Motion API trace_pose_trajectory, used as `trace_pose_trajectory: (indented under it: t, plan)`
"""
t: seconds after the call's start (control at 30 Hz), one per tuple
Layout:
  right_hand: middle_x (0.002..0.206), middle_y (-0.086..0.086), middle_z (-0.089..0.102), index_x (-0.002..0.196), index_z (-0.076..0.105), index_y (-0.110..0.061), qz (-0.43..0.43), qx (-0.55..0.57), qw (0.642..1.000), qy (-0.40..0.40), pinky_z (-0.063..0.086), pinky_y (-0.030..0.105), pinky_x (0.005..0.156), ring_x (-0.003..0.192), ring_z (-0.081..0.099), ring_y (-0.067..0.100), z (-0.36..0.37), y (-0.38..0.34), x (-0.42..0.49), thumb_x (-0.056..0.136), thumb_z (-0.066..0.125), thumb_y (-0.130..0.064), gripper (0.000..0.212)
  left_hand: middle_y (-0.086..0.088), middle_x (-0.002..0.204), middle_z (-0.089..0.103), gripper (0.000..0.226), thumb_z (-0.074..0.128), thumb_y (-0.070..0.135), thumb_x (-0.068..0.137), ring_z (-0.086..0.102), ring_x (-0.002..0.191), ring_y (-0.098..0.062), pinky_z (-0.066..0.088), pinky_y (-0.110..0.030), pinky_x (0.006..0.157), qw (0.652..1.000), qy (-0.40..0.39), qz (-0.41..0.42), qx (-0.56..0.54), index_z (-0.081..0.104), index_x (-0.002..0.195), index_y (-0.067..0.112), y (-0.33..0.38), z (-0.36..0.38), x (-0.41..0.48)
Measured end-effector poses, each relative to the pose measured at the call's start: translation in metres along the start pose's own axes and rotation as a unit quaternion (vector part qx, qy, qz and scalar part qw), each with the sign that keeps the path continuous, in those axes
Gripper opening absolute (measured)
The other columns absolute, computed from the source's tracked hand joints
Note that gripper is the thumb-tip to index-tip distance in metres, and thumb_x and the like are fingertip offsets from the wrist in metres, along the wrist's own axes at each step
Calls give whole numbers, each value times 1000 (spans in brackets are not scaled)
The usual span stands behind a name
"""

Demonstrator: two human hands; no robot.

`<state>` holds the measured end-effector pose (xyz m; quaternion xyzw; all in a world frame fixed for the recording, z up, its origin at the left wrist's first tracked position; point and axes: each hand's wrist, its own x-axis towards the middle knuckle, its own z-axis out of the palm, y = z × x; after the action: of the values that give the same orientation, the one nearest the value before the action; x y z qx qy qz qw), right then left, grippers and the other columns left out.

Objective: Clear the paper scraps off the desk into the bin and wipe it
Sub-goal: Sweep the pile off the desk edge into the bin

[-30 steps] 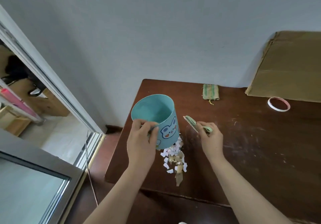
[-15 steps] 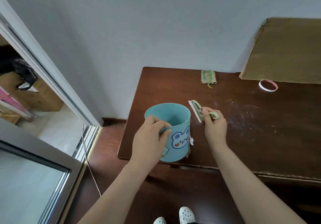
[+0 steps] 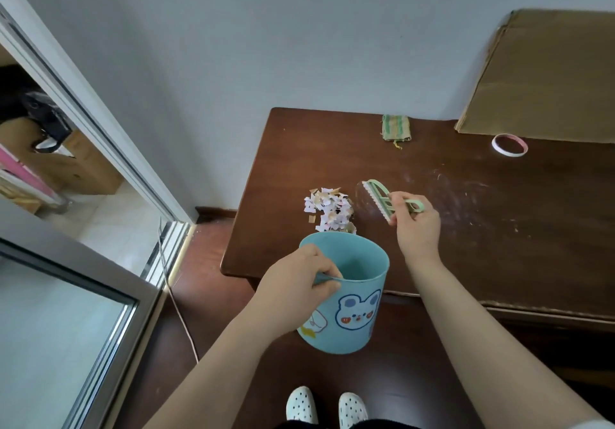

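Here, left hand (image 3: 296,282) grips the rim of the blue bin (image 3: 346,305) at lower centre, below the desk (image 3: 499,229) edge; right hand (image 3: 416,225) holds a green brush (image 3: 377,197) just right of the paper scraps (image 3: 327,209) heaped at mid-frame

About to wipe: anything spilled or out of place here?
Yes. A heap of paper scraps lies near the front left corner of the desk, not in the bin held at the edge; pale dusty streaks mark the wood beyond.
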<state>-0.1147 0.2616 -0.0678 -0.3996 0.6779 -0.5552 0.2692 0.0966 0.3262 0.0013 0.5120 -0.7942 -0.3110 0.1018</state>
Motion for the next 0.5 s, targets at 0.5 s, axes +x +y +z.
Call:
trace_pose_trajectory:
  t: [0.5]
  plan:
    - [82,4,65,83,66,-28,4,-43,997,-58,44,26,69,75,59,14,-10,6,-21,90,59,-24,10,4,98,68,15,57,26,91,64,86,-11,51,-26,79,976,-207,-42,59,69,95,19,1,42,-4]
